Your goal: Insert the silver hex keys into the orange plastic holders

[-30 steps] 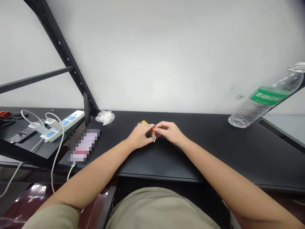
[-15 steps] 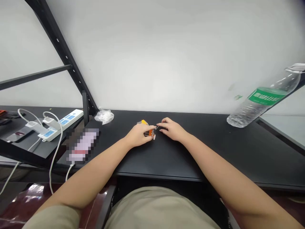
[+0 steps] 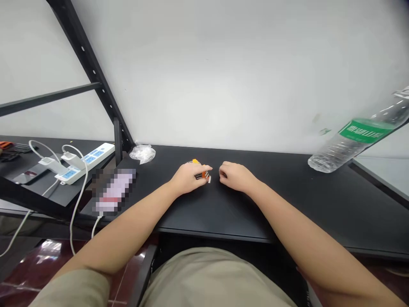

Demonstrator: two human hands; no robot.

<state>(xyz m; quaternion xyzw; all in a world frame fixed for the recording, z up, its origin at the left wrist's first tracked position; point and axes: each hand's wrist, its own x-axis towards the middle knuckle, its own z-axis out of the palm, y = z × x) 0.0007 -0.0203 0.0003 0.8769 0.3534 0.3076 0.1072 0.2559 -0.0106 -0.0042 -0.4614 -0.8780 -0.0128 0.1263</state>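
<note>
A small orange, black and white striped object [image 3: 205, 175] is gripped between the thumb and fingers of my left hand [image 3: 187, 178], over the middle of the black table. A yellow bit of it shows above the knuckles, and a small white piece sticks out below the thumb tip. Much of the object is hidden by the hand. Just to the right, apart from it, my right hand [image 3: 235, 176] has its fingers curled and pressed together. Whatever those fingers hold, if anything, is too small or hidden to make out.
Crumpled clear plastic [image 3: 142, 153] lies at the table's back left, with a blurred-out phone [image 3: 116, 189] on a white cable nearer. A power strip [image 3: 86, 163] with chargers is further left. A green-labelled plastic bottle [image 3: 358, 132] leans at the right by the black frame [image 3: 96, 72].
My right hand has drawn back to the right, away from the striped object, and its fingers have curled in. The view has shifted slightly.
</note>
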